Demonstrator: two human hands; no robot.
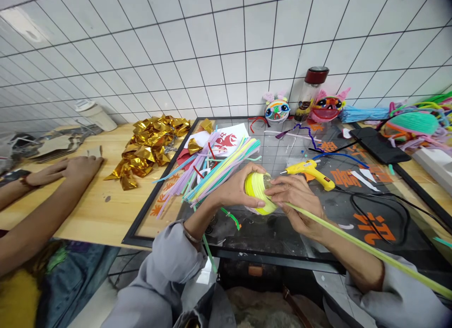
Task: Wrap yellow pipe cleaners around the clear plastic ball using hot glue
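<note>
My left hand (236, 187) grips a small round form wrapped in yellow pipe cleaners (254, 186), thumb and fingers curled around its left side. At the form's right side, my right hand (298, 201) pinches a long pale-yellow pipe cleaner (339, 230), whose tail runs down to the lower right. The fingertips press that strip against the form. Just beyond my right hand lies a yellow glue gun (310, 172), its nozzle pointing left. A bundle of pastel pipe cleaners (226, 170) lies beyond my left hand.
A black-framed glass panel (240, 247) covers the work area. Two decorated animal heads (277, 110) and a glass bottle (308, 100) stand by the tiled wall. A black phone (381, 144) lies right. At left are gold foil (151, 144) and another person's hands (83, 170).
</note>
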